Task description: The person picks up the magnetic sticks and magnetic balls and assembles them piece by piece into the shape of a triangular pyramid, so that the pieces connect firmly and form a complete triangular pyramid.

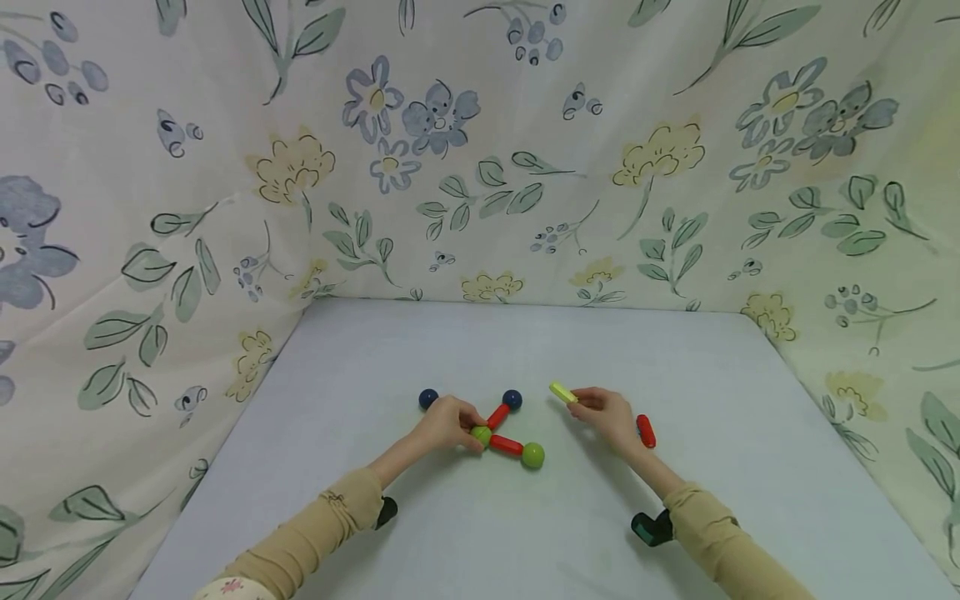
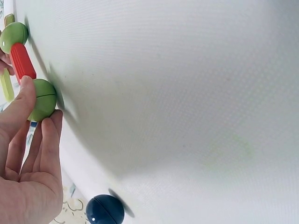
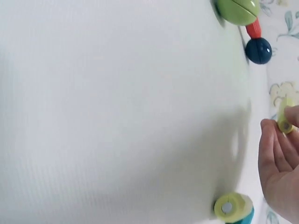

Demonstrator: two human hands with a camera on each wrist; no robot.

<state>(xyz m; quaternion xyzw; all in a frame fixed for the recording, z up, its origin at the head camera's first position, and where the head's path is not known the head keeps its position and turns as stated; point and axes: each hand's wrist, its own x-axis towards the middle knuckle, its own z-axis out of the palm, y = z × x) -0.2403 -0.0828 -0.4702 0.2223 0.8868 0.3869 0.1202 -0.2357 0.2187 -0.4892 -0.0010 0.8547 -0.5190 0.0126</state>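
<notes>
My left hand (image 1: 448,423) grips a green ball (image 2: 45,100) between thumb and fingers. Two red rods run out from that ball: one red rod (image 1: 498,415) leads to a dark blue ball (image 1: 512,400), the other red rod (image 1: 506,446) to a second green ball (image 1: 533,455). Raised over the table, my right hand (image 1: 609,415) pinches a yellow-green rod (image 1: 563,392) by one end, its other end pointing up and left. In the right wrist view the same rod (image 3: 285,116) is partly hidden by the thumb.
A loose dark blue ball (image 2: 105,209) lies beyond my left hand. By my right wrist lies a red rod (image 1: 647,431); the right wrist view shows another yellow-green rod (image 3: 230,207) and a teal piece (image 3: 246,218) there. Floral cloth (image 1: 480,167) hangs around the white table (image 1: 480,533).
</notes>
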